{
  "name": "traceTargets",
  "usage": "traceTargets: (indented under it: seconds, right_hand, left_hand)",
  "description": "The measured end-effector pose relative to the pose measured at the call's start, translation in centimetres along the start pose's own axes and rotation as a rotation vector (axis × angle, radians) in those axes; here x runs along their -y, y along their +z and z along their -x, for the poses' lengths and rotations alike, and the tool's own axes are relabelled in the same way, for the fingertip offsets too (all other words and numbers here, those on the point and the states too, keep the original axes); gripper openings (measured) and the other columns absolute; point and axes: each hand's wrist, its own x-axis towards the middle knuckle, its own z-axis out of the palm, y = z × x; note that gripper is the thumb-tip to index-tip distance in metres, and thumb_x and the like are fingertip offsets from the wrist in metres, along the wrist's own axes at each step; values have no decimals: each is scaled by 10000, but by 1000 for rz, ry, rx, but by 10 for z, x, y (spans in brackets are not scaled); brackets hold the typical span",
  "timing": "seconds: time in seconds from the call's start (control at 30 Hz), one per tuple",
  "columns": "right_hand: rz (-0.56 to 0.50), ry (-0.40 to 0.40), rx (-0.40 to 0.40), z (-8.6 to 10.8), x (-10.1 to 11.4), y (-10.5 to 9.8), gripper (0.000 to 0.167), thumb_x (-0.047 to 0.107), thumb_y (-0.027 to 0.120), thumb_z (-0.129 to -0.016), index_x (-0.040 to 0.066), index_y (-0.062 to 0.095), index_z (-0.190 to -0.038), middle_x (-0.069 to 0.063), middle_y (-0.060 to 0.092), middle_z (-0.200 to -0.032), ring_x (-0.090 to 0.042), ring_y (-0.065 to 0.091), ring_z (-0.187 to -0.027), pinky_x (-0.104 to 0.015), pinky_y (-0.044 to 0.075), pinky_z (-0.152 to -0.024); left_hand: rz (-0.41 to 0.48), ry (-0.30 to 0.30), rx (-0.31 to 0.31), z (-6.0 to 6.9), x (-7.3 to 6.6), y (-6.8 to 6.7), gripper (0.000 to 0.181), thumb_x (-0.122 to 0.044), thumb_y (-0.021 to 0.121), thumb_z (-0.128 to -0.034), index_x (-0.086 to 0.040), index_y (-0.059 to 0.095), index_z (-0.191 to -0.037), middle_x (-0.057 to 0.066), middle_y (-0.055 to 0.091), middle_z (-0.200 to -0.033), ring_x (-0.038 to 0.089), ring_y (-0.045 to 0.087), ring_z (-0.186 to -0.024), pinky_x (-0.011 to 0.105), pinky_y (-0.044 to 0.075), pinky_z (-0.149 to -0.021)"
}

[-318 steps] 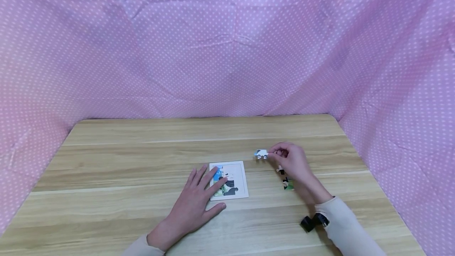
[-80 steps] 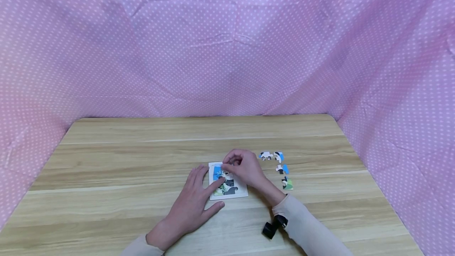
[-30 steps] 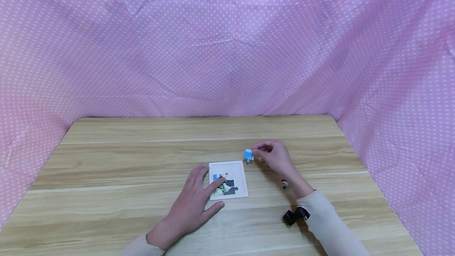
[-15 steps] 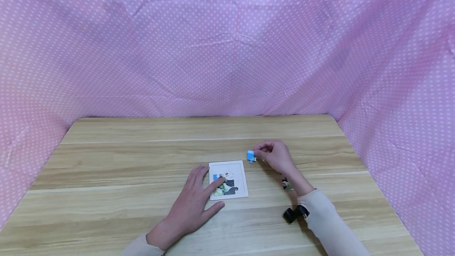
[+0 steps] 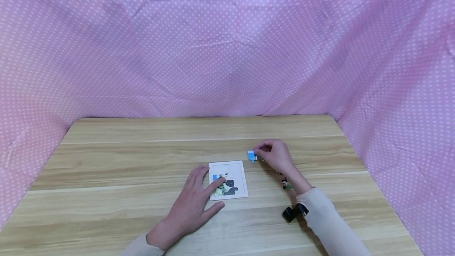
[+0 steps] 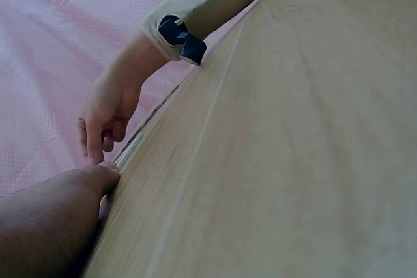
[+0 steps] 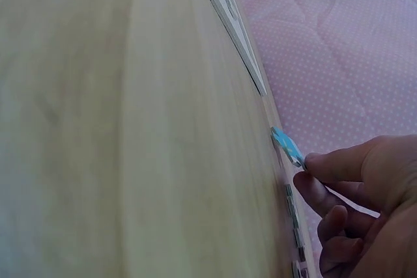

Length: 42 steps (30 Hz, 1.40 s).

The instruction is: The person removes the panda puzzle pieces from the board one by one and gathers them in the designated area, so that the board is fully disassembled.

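Note:
In the head view my left hand lies with spread fingers over the left side of a white puzzle tray. Panda-picture pieces fill its lower left part; fingers hide some of them. To the tray's right, my right hand pinches a blue jigsaw piece between thumb and index finger. The right wrist view shows that same piece tilted at the fingertips, close to the tabletop. Under the right hand and forearm lie loose jigsaw pieces, partly hidden.
The wooden table reaches back to a pink dotted cloth hanging behind and at the sides. A black wrist device sits on the right sleeve, over the table.
Since 2.7 seconds ago, my right hand has taken the blue jigsaw piece out of the tray's upper left and carried it right. Over the last second the piece shifted slightly right and turned; left hand unmoved.

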Motion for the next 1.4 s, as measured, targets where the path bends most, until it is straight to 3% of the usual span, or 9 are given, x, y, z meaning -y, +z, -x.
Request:
traceTargets:
  seconds: [0.17, 0.83, 1.17, 1.4]
  right_hand:
    - [25, -33, 0, -1, -2, 1, 40, 74, 821, -1006, 61, 855, -1022, -67, 820, -991, -149, 685, -842, -253, 548, -730]
    - [57, -84, -12, 0, -5, 2, 36, 80, 830, -999, 76, 863, -1015, -52, 818, -978, -142, 642, -799, -244, 508, -704]
    - [25, -68, -15, 4, 1, 3, 41, 116, 837, -1000, 88, 863, -1017, -21, 792, -921, -152, 609, -759, -240, 486, -652]
    - [15, -54, -16, 8, 4, 3, 36, 105, 830, -1003, 93, 861, -1018, -15, 780, -907, -159, 593, -743, -236, 473, -627]
  left_hand:
    - [-4, 5, -5, 0, 0, 1, 624, -574, 703, -1036, -288, 627, -1585, 264, 386, -1695, 456, 323, -1600, 614, 225, -1343]
    - [-21, 21, -24, 1, 0, 2, 633, -570, 702, -1038, -293, 611, -1600, 258, 400, -1681, 453, 340, -1589, 605, 241, -1336]
    - [-38, 52, -73, 1, 1, 4, 632, -560, 716, -1035, -262, 624, -1584, 268, 419, -1658, 465, 370, -1554, 641, 318, -1281]
    - [-37, 37, -72, 1, 0, 3, 688, -556, 725, -1028, -204, 591, -1603, 267, 416, -1665, 463, 367, -1566, 634, 311, -1296]
